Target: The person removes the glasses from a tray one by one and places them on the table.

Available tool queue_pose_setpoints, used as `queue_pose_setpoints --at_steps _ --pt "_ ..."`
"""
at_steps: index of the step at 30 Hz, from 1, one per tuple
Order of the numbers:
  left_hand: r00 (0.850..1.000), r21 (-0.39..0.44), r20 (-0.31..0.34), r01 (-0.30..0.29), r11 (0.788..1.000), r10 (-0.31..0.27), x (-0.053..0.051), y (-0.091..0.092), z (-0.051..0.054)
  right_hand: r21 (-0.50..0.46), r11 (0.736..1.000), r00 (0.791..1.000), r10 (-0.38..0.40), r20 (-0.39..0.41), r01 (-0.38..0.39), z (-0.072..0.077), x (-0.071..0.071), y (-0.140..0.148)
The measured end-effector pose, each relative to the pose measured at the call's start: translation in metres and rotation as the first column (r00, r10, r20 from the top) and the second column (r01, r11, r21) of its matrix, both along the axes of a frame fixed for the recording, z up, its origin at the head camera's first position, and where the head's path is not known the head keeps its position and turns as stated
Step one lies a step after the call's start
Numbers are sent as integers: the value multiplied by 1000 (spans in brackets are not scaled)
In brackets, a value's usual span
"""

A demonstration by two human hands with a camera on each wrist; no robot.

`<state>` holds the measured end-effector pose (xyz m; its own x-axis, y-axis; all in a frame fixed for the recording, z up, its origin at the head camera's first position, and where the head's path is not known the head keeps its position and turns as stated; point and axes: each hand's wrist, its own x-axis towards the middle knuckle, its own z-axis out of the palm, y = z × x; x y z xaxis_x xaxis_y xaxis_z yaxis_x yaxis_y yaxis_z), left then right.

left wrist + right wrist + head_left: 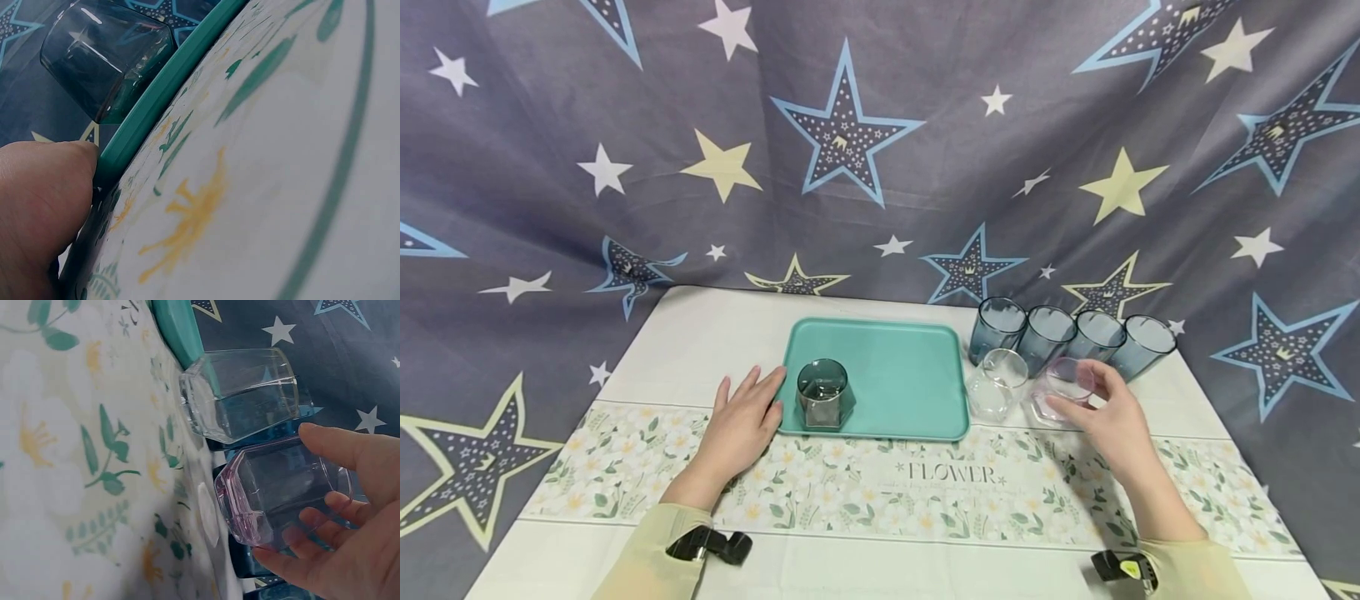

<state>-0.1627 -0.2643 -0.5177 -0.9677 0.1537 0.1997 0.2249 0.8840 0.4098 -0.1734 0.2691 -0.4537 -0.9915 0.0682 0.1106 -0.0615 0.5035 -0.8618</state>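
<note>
At the left edge of the teal tray point(895, 379), my left hand point(739, 432) rests with fingers extended and its thumb against the rim. A dark grey glass point(822, 396) stands upright on the tray's left part, close to that hand. To the right of the tray, my right hand point(1111, 415) holds a pale pink glass point(275, 487), thumb on one side and fingers round the other. The pink glass is upright on the table. Beside it stands a clear glass point(996, 387), untouched, near the tray's right edge.
Several tall blue glasses point(1047, 337) form a row behind the clear and pink ones. A white tablecloth point(865, 550) with a flower band covers the table. A star-patterned curtain point(880, 225) hangs behind the table and at its sides.
</note>
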Motion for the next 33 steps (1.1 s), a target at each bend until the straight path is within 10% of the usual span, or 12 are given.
queue_pose_setpoints --at_steps 33 --pt "999 -11 33 -1 1000 2 -2 -1 -4 20 999 998 -35 49 34 -13 -5 -6"
